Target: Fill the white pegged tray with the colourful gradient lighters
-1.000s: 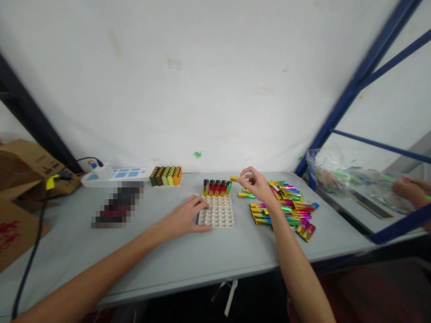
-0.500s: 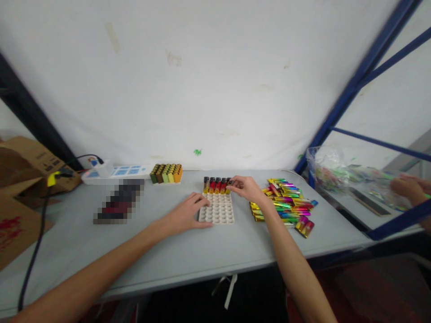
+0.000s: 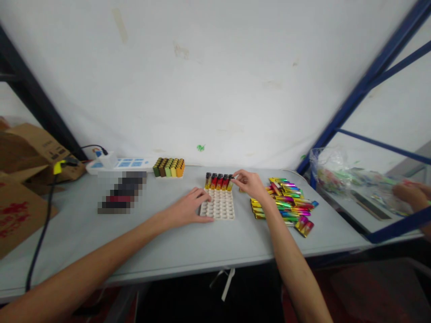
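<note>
A white tray with rows of round holes (image 3: 222,208) lies on the grey table. Along its back edge stands a row of several black-topped lighters (image 3: 219,181), red and yellow. My left hand (image 3: 191,206) rests at the tray's left side, thumb and fingers apart, holding nothing. At the right end of the row is my right hand (image 3: 248,184), its thumb and fingertips pinched at the last lighter's top; whether it grips that lighter is too small to tell. Shiny coloured wrapped pieces (image 3: 286,202) are heaped to the right, partly behind my right forearm.
A second block of green, brown and orange lighters (image 3: 169,168) stands at the back left beside a power strip (image 3: 131,164). Cardboard boxes (image 3: 20,215) and a black cable are at far left. Beyond the blue frame (image 3: 350,105), another person's hands (image 3: 409,195) show near plastic bags.
The last lighter on the right now stands more fully in view in the row, and my right hand has shifted slightly right and up. The camera view has moved a little.
</note>
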